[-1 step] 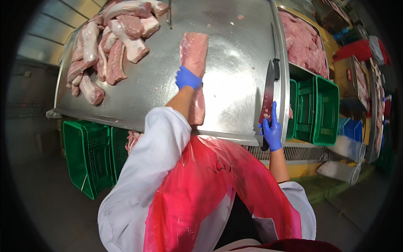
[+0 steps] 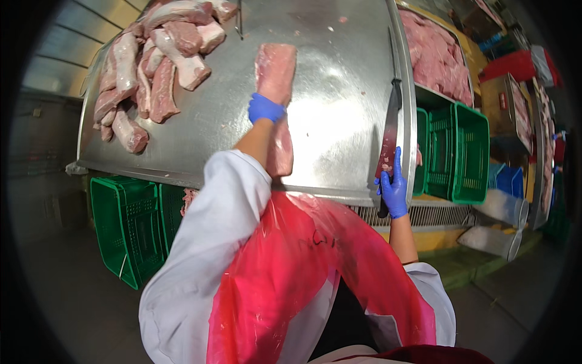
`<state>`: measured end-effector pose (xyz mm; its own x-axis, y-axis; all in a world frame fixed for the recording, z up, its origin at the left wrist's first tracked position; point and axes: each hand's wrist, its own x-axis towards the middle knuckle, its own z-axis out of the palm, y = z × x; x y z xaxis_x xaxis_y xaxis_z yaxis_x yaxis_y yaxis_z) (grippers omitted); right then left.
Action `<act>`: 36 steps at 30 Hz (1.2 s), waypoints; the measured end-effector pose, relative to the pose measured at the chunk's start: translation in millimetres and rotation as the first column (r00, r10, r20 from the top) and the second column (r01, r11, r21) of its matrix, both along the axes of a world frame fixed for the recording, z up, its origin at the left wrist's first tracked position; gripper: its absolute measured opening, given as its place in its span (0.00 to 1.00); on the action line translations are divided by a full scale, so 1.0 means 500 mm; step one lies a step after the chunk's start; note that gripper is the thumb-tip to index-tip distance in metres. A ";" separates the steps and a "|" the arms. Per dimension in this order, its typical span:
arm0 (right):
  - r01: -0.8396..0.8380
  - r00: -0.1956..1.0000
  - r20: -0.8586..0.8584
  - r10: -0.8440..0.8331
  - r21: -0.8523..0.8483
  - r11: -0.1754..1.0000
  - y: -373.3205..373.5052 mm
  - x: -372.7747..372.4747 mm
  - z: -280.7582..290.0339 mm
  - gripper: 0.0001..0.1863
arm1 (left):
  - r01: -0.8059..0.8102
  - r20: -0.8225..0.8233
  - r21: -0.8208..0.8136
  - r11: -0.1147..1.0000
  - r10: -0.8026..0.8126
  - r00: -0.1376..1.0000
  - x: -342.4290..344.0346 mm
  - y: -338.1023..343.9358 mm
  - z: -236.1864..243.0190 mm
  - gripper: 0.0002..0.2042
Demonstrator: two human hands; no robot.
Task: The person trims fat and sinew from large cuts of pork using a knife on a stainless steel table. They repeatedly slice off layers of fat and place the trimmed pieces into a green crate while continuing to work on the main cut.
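Note:
On the steel table [image 2: 212, 130] lies a long pale-pink strip of raw meat [image 2: 276, 68], running away from me. My left hand [image 2: 265, 109], in a blue glove, is closed across its middle, fingers curled over the left side. At the table's right edge my blue-gloved right hand [image 2: 394, 193] grips a knife [image 2: 388, 145] by its dark handle, index finger stretched out along it. The knife's blade points away from me, with small meat scraps near its base. Beyond it lies a second knife [image 2: 396, 92] with a black handle, partly overlapped by the held blade.
Several raw meat pieces [image 2: 163, 67] are heaped at the far left of the table. A tray of pink meat [image 2: 433, 57] stands at the right, with green crates [image 2: 470, 151] nearer me. More green crates [image 2: 124, 230] stand below the table's left front edge.
My left hand and the meat strip appear slightly farther left. The blade in my right hand has swung slightly right, over the second knife's handle.

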<state>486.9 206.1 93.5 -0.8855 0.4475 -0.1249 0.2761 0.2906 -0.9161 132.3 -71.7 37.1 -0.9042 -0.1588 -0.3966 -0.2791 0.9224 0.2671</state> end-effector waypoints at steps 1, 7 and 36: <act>0.046 0.999 -0.024 -0.046 -0.031 0.998 -0.006 0.029 -0.007 0.45 | -0.068 0.001 0.081 0.994 0.069 0.998 -0.036 -0.033 -0.033 0.55; 0.319 0.946 0.051 -0.320 -0.312 0.895 -0.035 0.220 -0.051 0.42 | -0.431 0.448 0.885 -0.176 0.070 0.891 0.002 -0.106 -0.044 0.36; 0.038 0.999 0.028 -0.032 -0.226 0.973 -0.059 0.048 -0.028 0.42 | 0.896 -0.452 -0.121 0.427 -0.827 0.333 0.225 0.117 0.038 0.06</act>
